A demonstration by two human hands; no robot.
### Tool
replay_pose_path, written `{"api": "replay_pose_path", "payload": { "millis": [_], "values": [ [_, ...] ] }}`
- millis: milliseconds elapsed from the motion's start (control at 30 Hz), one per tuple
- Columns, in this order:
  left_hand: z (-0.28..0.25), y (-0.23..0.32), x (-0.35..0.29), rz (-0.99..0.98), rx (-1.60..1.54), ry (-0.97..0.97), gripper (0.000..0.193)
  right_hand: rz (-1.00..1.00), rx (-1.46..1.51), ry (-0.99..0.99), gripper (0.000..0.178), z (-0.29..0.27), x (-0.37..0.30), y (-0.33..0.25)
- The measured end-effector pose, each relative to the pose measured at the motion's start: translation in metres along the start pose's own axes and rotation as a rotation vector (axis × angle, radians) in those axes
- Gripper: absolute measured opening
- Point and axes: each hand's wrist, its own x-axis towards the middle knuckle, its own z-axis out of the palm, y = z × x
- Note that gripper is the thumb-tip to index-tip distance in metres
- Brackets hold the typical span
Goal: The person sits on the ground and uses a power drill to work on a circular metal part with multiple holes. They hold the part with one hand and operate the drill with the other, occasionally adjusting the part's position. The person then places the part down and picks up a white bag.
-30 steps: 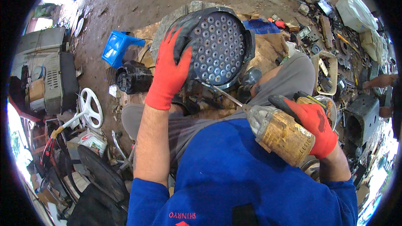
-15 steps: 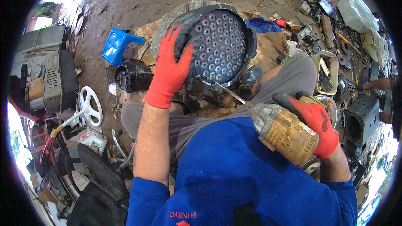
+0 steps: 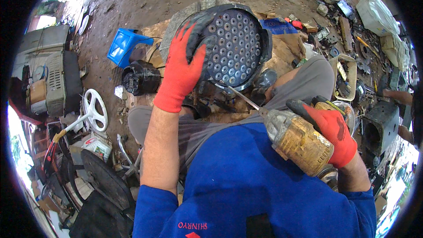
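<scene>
Gripping a round lamp (image 3: pixel 235 48), drill (image 3: pixel 299 143) at its rim

Right of the blue stool (image 3: pixel 127 48) sits the lamp, a black drum with a dark face studded with small, silvery-ringed lenses (image 3: pixel 236 56). The red-gloved left hand (image 3: pixel 187 68) grasps its stool-facing side. Farther from the stool, the right hand (image 3: pixel 332 134) clasps the worn yellow drill, its long bit (image 3: pixel 244 98) reaching the lamp's lower rim; contact I can't make out.
</scene>
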Motion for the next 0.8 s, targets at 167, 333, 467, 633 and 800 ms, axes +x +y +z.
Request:
{"api": "replay_pose_path", "payload": {
  "millis": [167, 333, 467, 633, 800],
  "values": [
    [0.001, -0.001, -0.001, 0.021, 0.021, 0.02, 0.054, 0.002, 0.024, 0.007, 0.079, -0.005, 0.007, 0.003],
    [0.005, 0.0, 0.0, 0.051, 0.041, 0.058, 0.052, 0.011, 0.137, 0.055, 0.078, -0.003, 0.011, -0.01],
    [0.006, 0.003, 0.0, 0.047, 0.044, 0.078, 0.049, 0.074, 0.067, -0.06, 0.073, -0.012, 0.014, -0.023],
    [0.005, 0.003, 0.002, 0.061, 0.049, 0.074, 0.049, -0.18, -0.5, -0.165, 0.06, -0.029, 0.022, -0.028],
    [0.005, 0.006, 0.001, 0.057, 0.031, 0.081, 0.049, -0.266, -0.606, -0.238, 0.056, -0.043, 0.037, -0.036]
  ]
}}
